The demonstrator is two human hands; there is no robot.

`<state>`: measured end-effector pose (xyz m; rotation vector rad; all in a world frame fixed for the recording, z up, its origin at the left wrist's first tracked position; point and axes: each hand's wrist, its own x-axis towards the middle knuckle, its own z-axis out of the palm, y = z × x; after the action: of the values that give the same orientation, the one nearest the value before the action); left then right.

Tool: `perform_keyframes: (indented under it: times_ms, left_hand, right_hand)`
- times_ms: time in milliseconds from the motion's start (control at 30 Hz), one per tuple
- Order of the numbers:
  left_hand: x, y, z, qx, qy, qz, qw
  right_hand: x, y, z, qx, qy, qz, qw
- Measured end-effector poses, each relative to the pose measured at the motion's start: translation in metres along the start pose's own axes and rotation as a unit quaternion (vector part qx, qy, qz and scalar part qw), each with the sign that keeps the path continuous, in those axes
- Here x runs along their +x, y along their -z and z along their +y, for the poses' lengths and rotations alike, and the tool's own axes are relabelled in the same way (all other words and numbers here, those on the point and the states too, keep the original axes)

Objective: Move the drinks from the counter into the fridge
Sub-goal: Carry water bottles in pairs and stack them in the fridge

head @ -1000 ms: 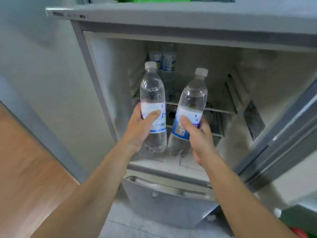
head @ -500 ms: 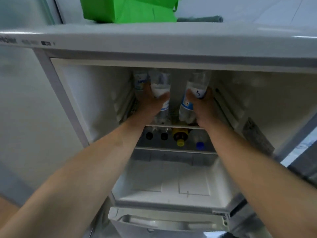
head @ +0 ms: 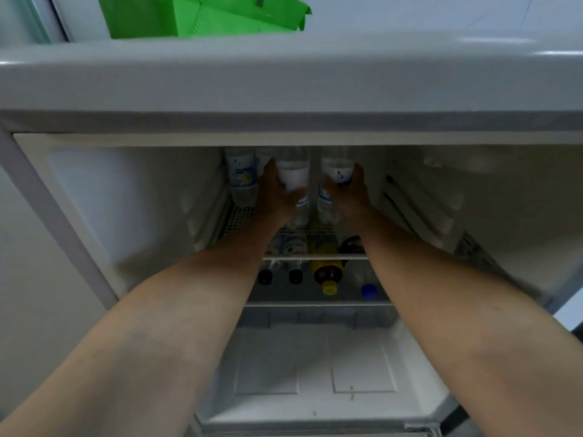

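Upper centre of the frame, deep in the fridge (head: 94,216), the left hand (head: 274,197) wraps one water bottle (head: 295,181) and the right hand (head: 350,193) another (head: 334,181), both on the wire shelf (head: 239,216). Let go early and either could topple into the neighbouring labelled bottle (head: 241,178)

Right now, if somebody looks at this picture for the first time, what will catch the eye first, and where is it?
First, the two bare arms reaching deep into the open fridge: the left hand grips one clear water bottle and the right hand another, both upright over the upper wire shelf. Next, the bright green bag on top of the fridge. Below the hands, bottles lie on their sides, one with a yellow cap.
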<state>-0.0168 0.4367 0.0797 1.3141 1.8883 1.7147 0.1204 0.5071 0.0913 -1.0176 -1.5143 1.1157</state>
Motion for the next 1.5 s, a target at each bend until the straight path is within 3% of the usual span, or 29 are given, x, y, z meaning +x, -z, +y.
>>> perform_keyframes:
  times_ms: [167,300,433,767,1100,1200,1333,1500]
  left_hand:
    - [-0.01,0.012,-0.017,0.116,0.013,-0.074,0.99]
    - [-0.002,0.002,-0.011,0.176,0.035,-0.069,0.981]
    - [0.002,-0.015,-0.014,0.192,0.014,-0.018,0.981]
    - [0.014,-0.032,-0.016,0.187,0.022,0.031,0.982]
    - [0.008,-0.026,-0.019,0.192,0.065,0.001,0.979]
    - [-0.004,-0.025,-0.014,0.147,0.068,0.052,0.985]
    - [-0.031,-0.032,0.006,-0.026,0.069,0.162,0.984]
    - [-0.083,-0.03,0.021,-0.1,-0.006,0.174,0.98]
  right_hand:
    - [-0.009,0.013,0.015,-0.131,-0.045,-0.008,0.99]
    - [-0.011,0.01,0.024,-0.164,-0.032,0.001,0.986]
    - [0.0,0.002,0.025,-0.166,-0.038,-0.017,0.985]
    - [0.014,-0.009,0.029,-0.188,-0.034,-0.045,0.981]
    - [-0.011,0.005,0.032,-0.113,0.018,-0.119,0.986]
    - [-0.02,0.007,0.028,-0.064,-0.023,-0.055,0.996]
    - [-0.038,0.007,0.017,-0.04,-0.031,0.045,0.998]
    - [-0.091,0.011,0.016,0.048,-0.024,0.116,0.992]
